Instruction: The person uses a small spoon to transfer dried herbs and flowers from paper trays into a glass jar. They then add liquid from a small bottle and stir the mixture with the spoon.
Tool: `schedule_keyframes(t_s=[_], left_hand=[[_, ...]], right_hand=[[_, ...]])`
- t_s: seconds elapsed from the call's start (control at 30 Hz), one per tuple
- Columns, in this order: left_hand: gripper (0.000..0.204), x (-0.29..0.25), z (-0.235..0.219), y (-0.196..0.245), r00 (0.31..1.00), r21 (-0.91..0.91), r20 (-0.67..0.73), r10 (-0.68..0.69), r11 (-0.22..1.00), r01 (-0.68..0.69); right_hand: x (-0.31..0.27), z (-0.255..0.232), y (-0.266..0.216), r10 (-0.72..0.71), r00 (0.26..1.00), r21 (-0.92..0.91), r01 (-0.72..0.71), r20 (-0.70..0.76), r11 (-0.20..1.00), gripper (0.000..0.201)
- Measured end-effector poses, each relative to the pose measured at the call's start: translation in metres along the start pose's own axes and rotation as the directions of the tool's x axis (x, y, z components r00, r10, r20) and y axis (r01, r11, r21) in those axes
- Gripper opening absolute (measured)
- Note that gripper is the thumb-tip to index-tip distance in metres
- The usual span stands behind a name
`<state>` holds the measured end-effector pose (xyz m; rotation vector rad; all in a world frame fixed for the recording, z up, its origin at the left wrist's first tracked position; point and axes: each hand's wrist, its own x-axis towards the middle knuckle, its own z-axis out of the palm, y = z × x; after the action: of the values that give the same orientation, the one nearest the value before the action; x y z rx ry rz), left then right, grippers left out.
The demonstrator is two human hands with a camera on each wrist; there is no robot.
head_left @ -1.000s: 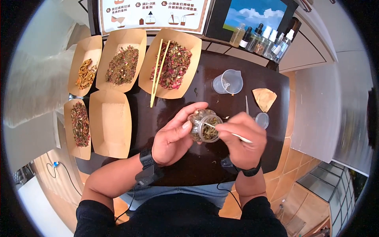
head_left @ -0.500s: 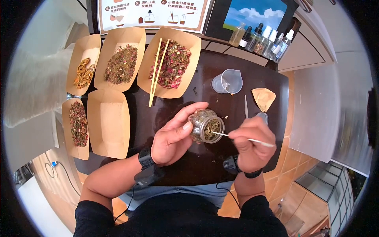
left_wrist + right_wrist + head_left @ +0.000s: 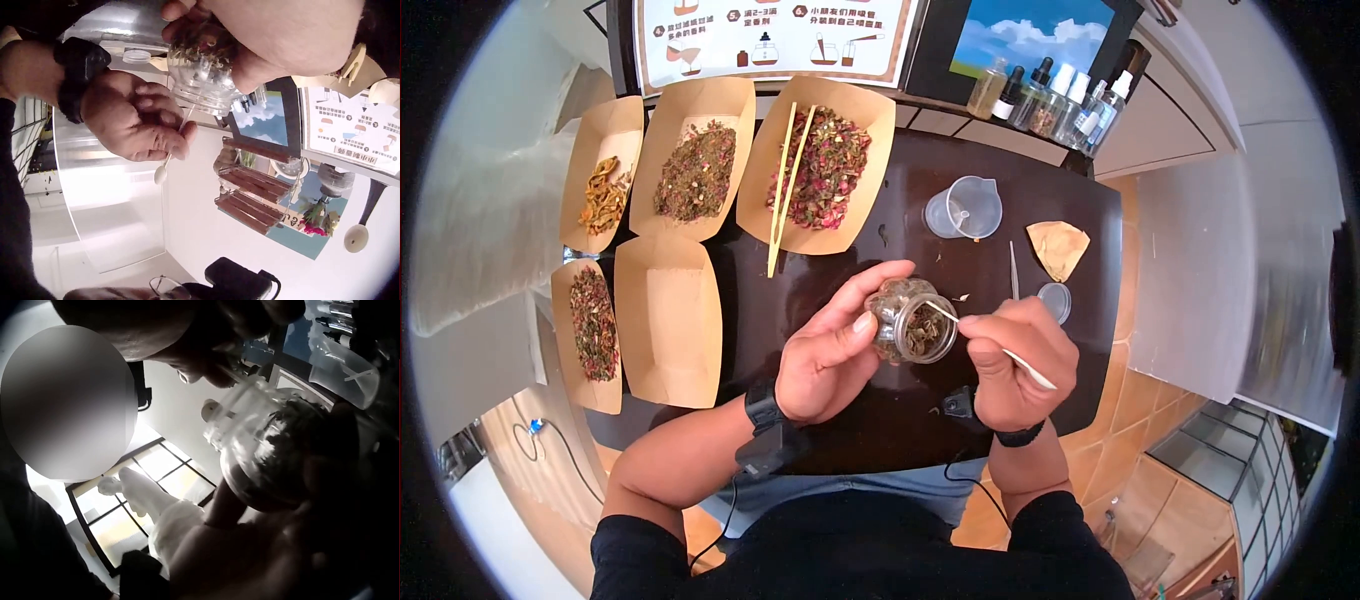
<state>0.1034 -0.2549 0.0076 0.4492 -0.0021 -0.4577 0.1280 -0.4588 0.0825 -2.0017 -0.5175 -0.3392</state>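
Observation:
A round clear glass jar with dried herbs inside is gripped by my left hand, its mouth tilted toward the right. In my right hand a thin white spoon is pinched between thumb and fingers. The spoon's handle end reaches into the jar mouth. In the left wrist view the spoon's small bowl sticks out on the far side of the right hand. The right wrist view is dark, with the jar in its middle.
Paper trays of dried petals and herbs stand at the left, yellow tongs across one. A plastic measuring cup, tweezers, a folded paper filter and a clear lid lie to the right. Small bottles line the back.
My right hand draws the spoon back to the right, then moves it left to the jar again, its tip now near the upper rim. My left hand keeps its grip on the jar.

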Motion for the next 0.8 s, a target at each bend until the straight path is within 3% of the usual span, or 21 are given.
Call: schedule_keyframes(t_s=[0.1, 0.23, 0.37, 0.43, 0.5, 0.63, 0.7, 0.8], left_hand=[[0.064, 0.0, -0.001, -0.001, 1.0, -0.011, -0.002, 0.005, 1.0, -0.005], [0.064, -0.001, 0.002, 0.0, 1.0, 0.001, -0.027, 0.005, 1.0, -0.005], [0.064, -0.001, 0.002, 0.001, 1.0, 0.003, -0.031, 0.001, 1.0, -0.001], [0.064, 0.0, 0.002, -0.001, 1.0, -0.004, -0.024, 0.007, 1.0, -0.007], [0.065, 0.0, 0.001, 0.0, 1.0, 0.007, -0.023, 0.003, 1.0, -0.002], [0.066, 0.0, 0.002, -0.001, 0.999, 0.002, -0.044, 0.001, 1.0, -0.001], [0.067, 0.0, 0.001, -0.002, 1.0, 0.007, -0.027, -0.001, 1.0, 0.001], [0.068, -0.001, 0.003, -0.003, 0.996, 0.025, -0.089, 0.012, 1.0, -0.01]], right_hand=[[0.001, 0.01, 0.009, 0.016, 0.995, -0.079, -0.008, 0.099, 0.997, 0.015], [0.0, 0.001, 0.002, -0.008, 1.0, -0.001, 0.008, -0.019, 1.0, 0.016], [0.0, 0.01, 0.008, 0.05, 0.996, -0.046, -0.046, 0.08, 0.998, 0.017], [0.001, 0.002, 0.005, -0.007, 0.998, -0.074, 0.012, 0.069, 0.997, 0.019], [0.0, -0.001, 0.002, -0.013, 0.999, 0.081, 0.009, 0.051, 0.997, 0.021], [0.0, 0.008, 0.009, 0.048, 0.99, 0.053, -0.055, 0.132, 0.997, 0.02], [0.001, 0.0, 0.003, 0.059, 0.994, 0.046, -0.063, 0.094, 0.997, 0.02], [0.003, 0.002, 0.005, 0.05, 0.979, 0.151, -0.08, 0.196, 0.985, 0.019]])
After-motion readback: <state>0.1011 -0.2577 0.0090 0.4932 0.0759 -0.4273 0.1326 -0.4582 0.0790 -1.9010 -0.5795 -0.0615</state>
